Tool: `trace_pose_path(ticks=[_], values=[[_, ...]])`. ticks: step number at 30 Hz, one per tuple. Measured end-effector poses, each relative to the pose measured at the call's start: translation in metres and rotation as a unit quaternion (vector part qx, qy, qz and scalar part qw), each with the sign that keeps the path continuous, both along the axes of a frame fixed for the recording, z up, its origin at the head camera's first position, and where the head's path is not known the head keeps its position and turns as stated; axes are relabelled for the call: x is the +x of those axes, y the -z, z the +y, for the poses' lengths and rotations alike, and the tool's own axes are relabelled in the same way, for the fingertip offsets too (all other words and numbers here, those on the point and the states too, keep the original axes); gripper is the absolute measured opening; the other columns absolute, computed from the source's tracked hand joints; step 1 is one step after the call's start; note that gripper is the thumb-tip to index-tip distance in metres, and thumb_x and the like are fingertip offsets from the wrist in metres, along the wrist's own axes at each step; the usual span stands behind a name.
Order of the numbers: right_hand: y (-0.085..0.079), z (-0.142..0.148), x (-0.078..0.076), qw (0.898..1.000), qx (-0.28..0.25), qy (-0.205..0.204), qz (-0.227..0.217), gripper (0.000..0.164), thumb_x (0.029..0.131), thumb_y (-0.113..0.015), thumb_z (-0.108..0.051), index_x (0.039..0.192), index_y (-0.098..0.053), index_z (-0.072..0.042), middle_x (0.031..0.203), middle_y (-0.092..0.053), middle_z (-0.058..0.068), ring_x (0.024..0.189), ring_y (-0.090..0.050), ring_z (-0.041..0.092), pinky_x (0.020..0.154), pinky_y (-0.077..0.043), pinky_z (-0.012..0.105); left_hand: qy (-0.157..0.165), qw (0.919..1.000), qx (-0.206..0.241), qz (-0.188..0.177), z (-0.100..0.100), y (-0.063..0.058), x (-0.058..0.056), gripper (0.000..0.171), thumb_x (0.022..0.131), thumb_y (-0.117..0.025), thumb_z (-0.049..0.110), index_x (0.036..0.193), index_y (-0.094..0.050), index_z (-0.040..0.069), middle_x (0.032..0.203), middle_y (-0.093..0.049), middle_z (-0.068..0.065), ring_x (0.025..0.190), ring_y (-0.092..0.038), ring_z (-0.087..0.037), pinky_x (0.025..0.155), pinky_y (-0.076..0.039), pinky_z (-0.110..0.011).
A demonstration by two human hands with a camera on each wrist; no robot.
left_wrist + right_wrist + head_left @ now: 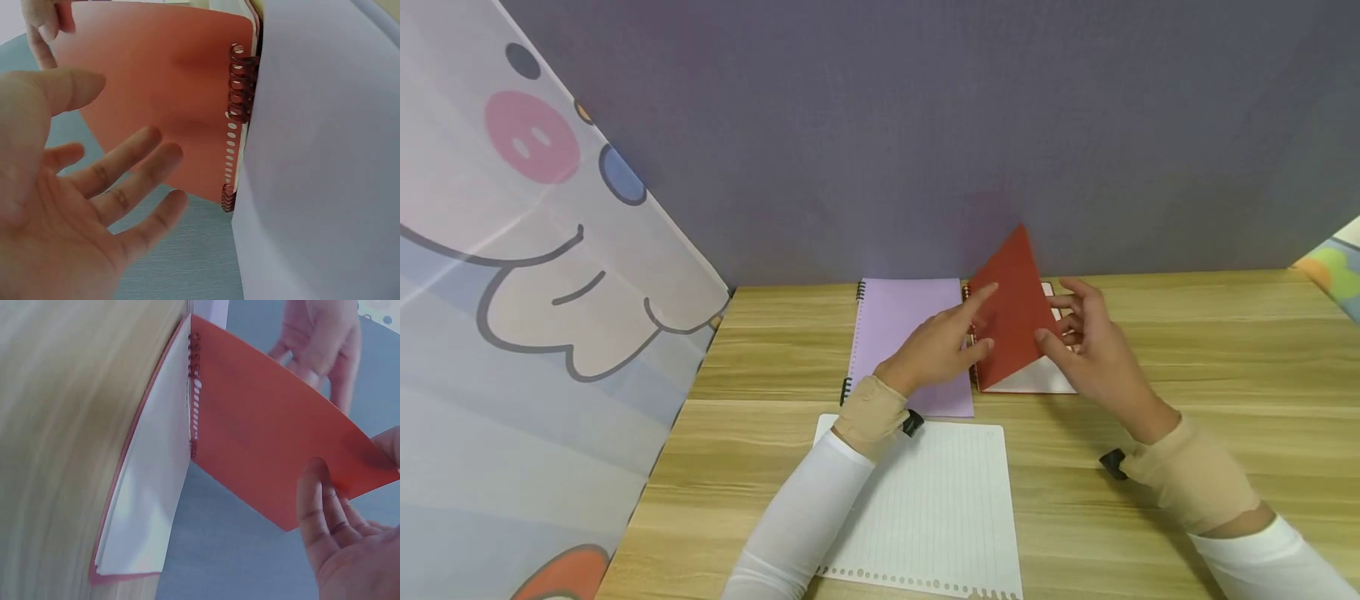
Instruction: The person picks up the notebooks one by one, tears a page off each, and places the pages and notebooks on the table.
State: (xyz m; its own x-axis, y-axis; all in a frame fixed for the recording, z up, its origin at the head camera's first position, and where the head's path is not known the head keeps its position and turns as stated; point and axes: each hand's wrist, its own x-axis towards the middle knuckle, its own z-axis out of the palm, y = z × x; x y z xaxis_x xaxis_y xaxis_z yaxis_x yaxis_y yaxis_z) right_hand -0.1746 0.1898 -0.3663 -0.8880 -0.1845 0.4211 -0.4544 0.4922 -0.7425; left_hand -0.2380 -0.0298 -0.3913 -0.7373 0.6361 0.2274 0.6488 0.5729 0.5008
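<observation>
A red spiral notebook point(1011, 308) lies at the back of the table, its front cover raised partway and slanting upward. Beneath the cover, white pages point(147, 494) show in the right wrist view. My right hand point(1093, 350) pinches the cover's free edge, thumb on the outer face and fingers on the inner one. My left hand point(936, 346) hovers over the spiral side with its fingers spread and extended. The left wrist view shows this hand point(69, 200) in front of the cover point(156, 81), holding nothing.
Left of the red notebook lies a purple spiral notebook point(898, 317). A loose lined sheet point(940, 492) with punched holes lies nearer, partly under my left forearm. A grey panel point(925, 142) rises behind the table, and a cartoon-printed sheet point(550, 333) stands at left.
</observation>
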Motion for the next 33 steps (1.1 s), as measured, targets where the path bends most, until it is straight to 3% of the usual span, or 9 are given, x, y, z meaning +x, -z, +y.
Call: trace_pose_path(ticks=[4, 9, 16, 20, 27, 31, 33], values=[[-0.008, -0.012, 0.007, 0.998, -0.019, -0.056, 0.035, 0.063, 0.085, -0.058, -0.006, 0.139, -0.027, -0.009, 0.126, -0.048, 0.015, 0.091, -0.052, 0.02, 0.072, -0.043, 0.026, -0.006, 0.9993, 0.027, 0.025, 0.001, -0.004, 0.001, 0.073, 0.092, -0.047, 0.033, 0.147, 0.001, 0.036, 0.106, -0.053, 0.001, 0.085, -0.05, -0.009, 0.068, -0.039, -0.026], [-0.005, -0.018, 0.007, 0.991, -0.008, -0.116, 0.063, 0.06, 0.083, -0.059, -0.002, 0.138, -0.033, -0.005, 0.131, -0.043, 0.014, 0.106, -0.048, 0.024, 0.074, -0.045, 0.03, -0.018, 0.9979, 0.031, 0.054, 0.002, -0.008, 0.002, 0.077, 0.089, -0.046, 0.023, 0.145, 0.004, 0.041, 0.112, -0.046, 0.002, 0.079, -0.048, -0.009, 0.064, -0.039, -0.024], [0.02, -0.02, -0.002, 0.983, 0.039, -0.165, 0.075, 0.064, 0.085, -0.06, -0.009, 0.142, -0.033, -0.016, 0.141, -0.036, 0.003, 0.12, -0.041, 0.018, 0.077, -0.045, 0.035, -0.044, 0.9934, 0.033, 0.1, -0.002, -0.013, 0.002, 0.081, 0.083, -0.045, 0.009, 0.145, -0.008, 0.045, 0.111, -0.04, 0.002, 0.056, -0.04, -0.011, 0.05, -0.034, -0.023], [0.032, -0.018, -0.005, 0.977, 0.079, -0.187, 0.065, 0.063, 0.087, -0.059, -0.016, 0.143, -0.031, -0.021, 0.144, -0.032, 0.001, 0.125, -0.035, 0.016, 0.081, -0.042, 0.032, -0.059, 0.9901, 0.031, 0.123, -0.007, -0.016, -0.001, 0.075, 0.084, -0.045, 0.008, 0.144, -0.017, 0.043, 0.113, -0.04, 0.003, 0.054, -0.039, -0.01, 0.05, -0.033, -0.023], [0.042, -0.007, -0.011, 0.973, 0.148, -0.165, 0.065, 0.052, 0.089, -0.057, -0.024, 0.138, -0.039, -0.017, 0.143, -0.033, 0.0, 0.128, -0.032, 0.022, 0.096, -0.03, 0.036, -0.089, 0.9859, 0.065, 0.126, -0.016, -0.022, -0.004, 0.054, 0.093, -0.036, 0.013, 0.141, -0.032, 0.038, 0.12, -0.047, 0.003, 0.059, -0.044, -0.009, 0.055, -0.037, -0.023], [0.05, 0.004, -0.016, 0.971, 0.197, -0.133, 0.035, 0.045, 0.088, -0.059, -0.024, 0.13, -0.047, -0.014, 0.139, -0.037, 0.006, 0.126, -0.034, 0.029, 0.098, -0.026, 0.043, -0.108, 0.9802, 0.094, 0.137, -0.019, -0.025, -0.004, 0.048, 0.094, -0.031, 0.015, 0.137, -0.041, 0.034, 0.122, -0.049, 0.005, 0.052, -0.041, -0.009, 0.049, -0.035, -0.023], [0.051, 0.009, -0.017, 0.965, 0.237, -0.112, 0.014, 0.044, 0.086, -0.06, -0.025, 0.127, -0.049, -0.012, 0.138, -0.039, 0.01, 0.125, -0.034, 0.033, 0.098, -0.025, 0.046, -0.115, 0.9769, 0.107, 0.144, -0.021, -0.026, -0.005, 0.046, 0.094, -0.03, 0.014, 0.133, -0.046, 0.031, 0.121, -0.051, 0.006, 0.049, -0.037, -0.009, 0.045, -0.033, -0.023]])
